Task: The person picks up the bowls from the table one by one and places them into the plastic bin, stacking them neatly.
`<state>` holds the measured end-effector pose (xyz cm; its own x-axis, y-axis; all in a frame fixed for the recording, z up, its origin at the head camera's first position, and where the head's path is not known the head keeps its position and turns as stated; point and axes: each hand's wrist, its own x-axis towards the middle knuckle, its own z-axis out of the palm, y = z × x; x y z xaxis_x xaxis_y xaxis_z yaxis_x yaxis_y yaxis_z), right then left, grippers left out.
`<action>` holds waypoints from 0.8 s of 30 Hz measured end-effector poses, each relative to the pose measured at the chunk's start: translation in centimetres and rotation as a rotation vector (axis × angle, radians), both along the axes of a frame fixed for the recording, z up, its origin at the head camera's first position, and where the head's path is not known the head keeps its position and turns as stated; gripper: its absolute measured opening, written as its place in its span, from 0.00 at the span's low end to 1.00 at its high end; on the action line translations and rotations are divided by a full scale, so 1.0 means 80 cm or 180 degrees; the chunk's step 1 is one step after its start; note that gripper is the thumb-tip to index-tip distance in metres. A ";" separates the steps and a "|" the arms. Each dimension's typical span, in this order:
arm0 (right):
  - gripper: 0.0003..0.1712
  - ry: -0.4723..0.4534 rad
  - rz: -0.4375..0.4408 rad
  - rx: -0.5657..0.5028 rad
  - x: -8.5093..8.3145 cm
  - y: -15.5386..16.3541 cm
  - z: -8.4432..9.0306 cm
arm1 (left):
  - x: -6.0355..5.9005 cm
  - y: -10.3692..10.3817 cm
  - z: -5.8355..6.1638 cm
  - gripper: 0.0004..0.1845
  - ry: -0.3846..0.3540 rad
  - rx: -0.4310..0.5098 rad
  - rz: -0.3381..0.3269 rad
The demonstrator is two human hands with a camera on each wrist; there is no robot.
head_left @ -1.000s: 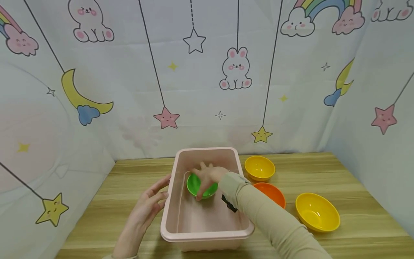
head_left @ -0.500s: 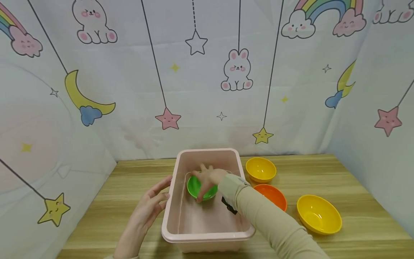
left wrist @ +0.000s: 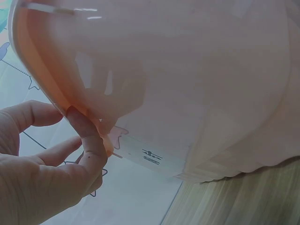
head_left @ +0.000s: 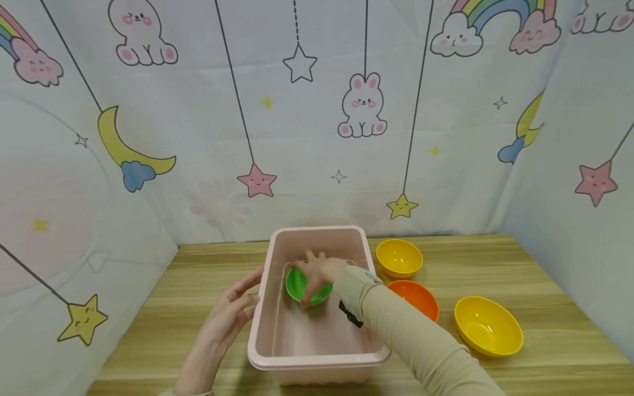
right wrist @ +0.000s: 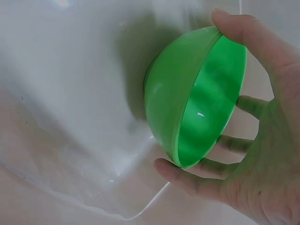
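A pink plastic tub (head_left: 317, 360) stands on the wooden table with water inside. My right hand (head_left: 319, 273) reaches into it and grips a green bowl (head_left: 298, 284) by its rim, fingers across the opening and thumb on the other edge. In the right wrist view the green bowl (right wrist: 194, 117) is tilted on its side in the water, held in my right hand (right wrist: 243, 140). My left hand (head_left: 229, 313) rests against the tub's left outer wall with straight fingers; in the left wrist view its fingertips (left wrist: 77, 124) touch the pink tub (left wrist: 178, 79) under the rim.
To the right of the tub sit a small yellow bowl (head_left: 399, 257), an orange bowl (head_left: 417, 298) and a larger yellow bowl (head_left: 488, 325). A printed cloth backdrop closes off the back and both sides of the table (head_left: 545, 275).
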<state>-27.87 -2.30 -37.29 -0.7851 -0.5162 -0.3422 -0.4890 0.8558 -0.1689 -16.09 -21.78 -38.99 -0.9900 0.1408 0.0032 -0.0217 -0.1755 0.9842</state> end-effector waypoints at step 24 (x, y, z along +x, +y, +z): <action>0.57 0.0022 0.0060 0.0017 0.002 0.002 0.005 | 0.000 0.001 0.000 0.33 0.0000 0.0023 0.0001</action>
<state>-27.69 -2.14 -36.85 -0.7777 -0.5291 -0.3395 -0.5061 0.8473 -0.1610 -16.13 -21.74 -38.99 -0.9901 0.1404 0.0043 -0.0217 -0.1826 0.9829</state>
